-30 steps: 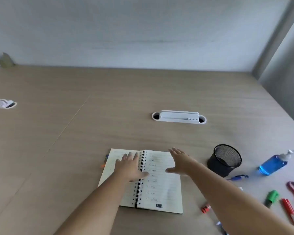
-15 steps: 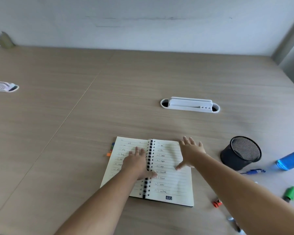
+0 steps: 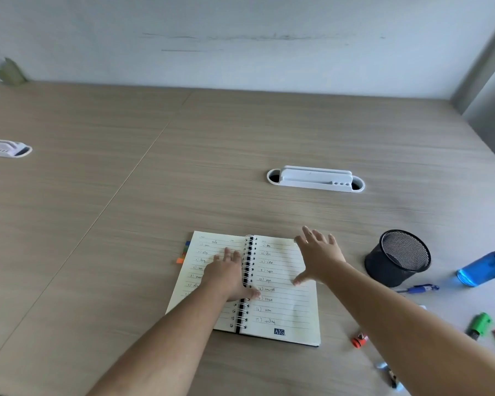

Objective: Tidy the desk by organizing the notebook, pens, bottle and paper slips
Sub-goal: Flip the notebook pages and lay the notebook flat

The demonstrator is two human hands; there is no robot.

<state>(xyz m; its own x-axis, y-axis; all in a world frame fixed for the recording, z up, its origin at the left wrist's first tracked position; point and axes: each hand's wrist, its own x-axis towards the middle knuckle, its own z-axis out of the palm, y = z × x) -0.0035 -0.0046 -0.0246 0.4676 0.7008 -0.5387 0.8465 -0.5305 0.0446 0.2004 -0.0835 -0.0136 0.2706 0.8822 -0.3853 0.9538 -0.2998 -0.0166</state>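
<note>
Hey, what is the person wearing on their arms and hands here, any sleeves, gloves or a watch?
Nothing shows: both forearms are bare up to the frame edge. The left hand and right hand have no gloves, and no watch or bracelet is visible.

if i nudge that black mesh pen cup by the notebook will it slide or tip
The black wire-mesh pen cup looks empty, so it is probably light and would likely slide on the smooth wood-grain desk. It stands upright on a base narrower than its rim, so a push near the top might tip it. On its side it would probably roll in a curve.
</note>
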